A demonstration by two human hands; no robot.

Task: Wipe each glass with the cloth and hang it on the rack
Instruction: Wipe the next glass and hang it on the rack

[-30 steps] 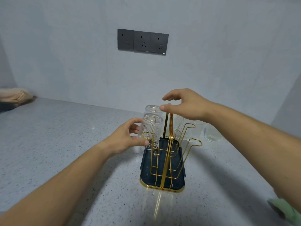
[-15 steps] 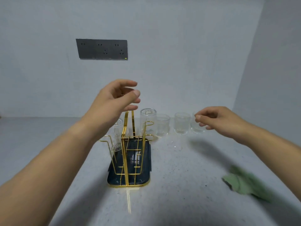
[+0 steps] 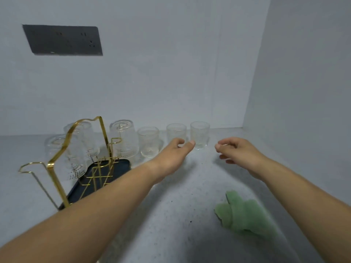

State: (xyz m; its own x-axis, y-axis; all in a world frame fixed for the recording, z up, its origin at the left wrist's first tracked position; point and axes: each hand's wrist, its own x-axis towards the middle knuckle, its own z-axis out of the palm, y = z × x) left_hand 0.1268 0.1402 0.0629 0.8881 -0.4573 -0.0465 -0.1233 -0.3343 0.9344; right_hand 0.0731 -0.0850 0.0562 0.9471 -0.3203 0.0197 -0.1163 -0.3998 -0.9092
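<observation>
A: What's on the gold rack (image 3: 51,165)?
B: Three hung glasses (image 3: 124,138), upside down. Three upright glasses (image 3: 148,142) stand in a row on the bench (image 3: 171,215).
A: And the hands?
B: The left hand (image 3: 171,154) has its fingers (image 3: 177,142) loosely curved and empty, just before the middle upright glass (image 3: 176,132). The right hand (image 3: 241,154) hangs slack, empty. The green cloth (image 3: 245,215) lies near its forearm.

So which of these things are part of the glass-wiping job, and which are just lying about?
Part of the job: upright glasses, hung glasses, gold rack, green cloth, left hand, right hand.
Just there: socket panel, counter.
</observation>
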